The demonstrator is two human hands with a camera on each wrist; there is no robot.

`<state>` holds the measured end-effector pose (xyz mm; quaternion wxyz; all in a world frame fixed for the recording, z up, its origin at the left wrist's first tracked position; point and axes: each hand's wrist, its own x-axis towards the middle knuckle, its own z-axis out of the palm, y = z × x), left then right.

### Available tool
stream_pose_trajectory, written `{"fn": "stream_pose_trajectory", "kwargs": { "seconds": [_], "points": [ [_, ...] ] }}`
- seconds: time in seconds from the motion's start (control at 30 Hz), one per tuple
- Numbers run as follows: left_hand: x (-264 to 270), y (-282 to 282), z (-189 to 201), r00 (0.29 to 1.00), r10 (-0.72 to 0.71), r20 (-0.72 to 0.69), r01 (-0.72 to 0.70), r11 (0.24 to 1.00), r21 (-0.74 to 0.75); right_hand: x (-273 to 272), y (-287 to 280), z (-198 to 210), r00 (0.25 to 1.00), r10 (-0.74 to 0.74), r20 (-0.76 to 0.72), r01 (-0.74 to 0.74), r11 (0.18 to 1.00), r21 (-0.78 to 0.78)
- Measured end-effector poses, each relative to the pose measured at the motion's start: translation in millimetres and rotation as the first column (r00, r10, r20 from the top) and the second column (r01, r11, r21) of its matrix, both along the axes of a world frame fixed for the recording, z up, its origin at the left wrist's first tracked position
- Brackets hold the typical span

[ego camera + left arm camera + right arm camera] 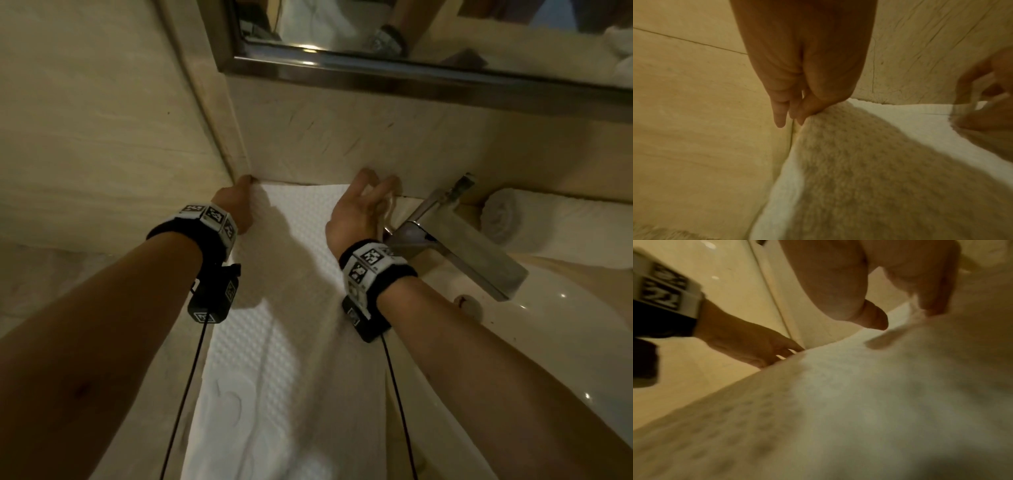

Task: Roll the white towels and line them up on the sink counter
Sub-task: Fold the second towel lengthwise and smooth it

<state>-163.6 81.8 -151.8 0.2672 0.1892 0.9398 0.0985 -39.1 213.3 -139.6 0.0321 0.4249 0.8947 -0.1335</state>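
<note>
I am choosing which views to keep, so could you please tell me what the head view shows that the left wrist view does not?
Only the head view shows the faucet, a rolled towel beyond it, the basin and the mirror. Only the left wrist view shows the left hand's fingertips up close, pinching the flat towel's far corner beside the wall. Both show the flat towel, the left hand and the right hand at its far edge.

Beige stone walls [102,120] meet in far-left corner. Steel-framed mirror [428,31] above far wall. Chrome tap [459,240] and white basin [548,342] right. Dim, warm light.
</note>
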Motion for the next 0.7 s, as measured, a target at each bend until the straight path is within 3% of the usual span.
{"fn": "stream_pose_trajectory", "kwargs": {
  "seconds": [0.07, 0.13, 0.23, 0.3, 0.5, 0.63, 0.7],
  "points": [
    [-1.3, -0.1, 0.7, 1.000, 0.003, -0.026, -0.004, 1.000, -0.028, -3.3, -19.8, 1.3, 0.993, 0.120, -0.003, -0.120, 0.992, -0.028],
    [-1.7, -0.8, 1.6, 0.999, 0.007, -0.049, -0.010, 0.999, -0.053, -6.2, -41.9, 2.1, 0.961, 0.257, -0.097, -0.266, 0.960, -0.092],
    [-2.2, -1.1, 1.8, 0.996, -0.012, -0.091, 0.004, 0.996, -0.084, -12.6, -61.5, -8.7, 0.831, 0.538, -0.138, -0.556, 0.803, -0.215],
    [-0.6, -1.4, 1.9, 0.992, -0.031, -0.125, 0.017, 0.994, -0.111, -14.0, -62.9, -21.3, 0.755, 0.647, -0.103, -0.646, 0.709, -0.282],
    [12.3, 1.4, 7.2, 0.970, 0.041, -0.239, -0.073, 0.989, -0.127, -17.2, -39.9, -33.2, 0.740, 0.673, 0.013, -0.628, 0.697, -0.345],
    [18.6, 12.8, 27.1, 0.923, -0.134, -0.362, 0.071, 0.981, -0.182, -13.8, -37.1, -32.4, 0.767, 0.641, 0.034, -0.598, 0.733, -0.324],
    [15.2, 16.6, 33.8, 0.914, -0.190, -0.358, 0.130, 0.974, -0.184, -12.8, -34.5, -31.3, 0.774, 0.632, 0.044, -0.587, 0.741, -0.326]
  ]
}}
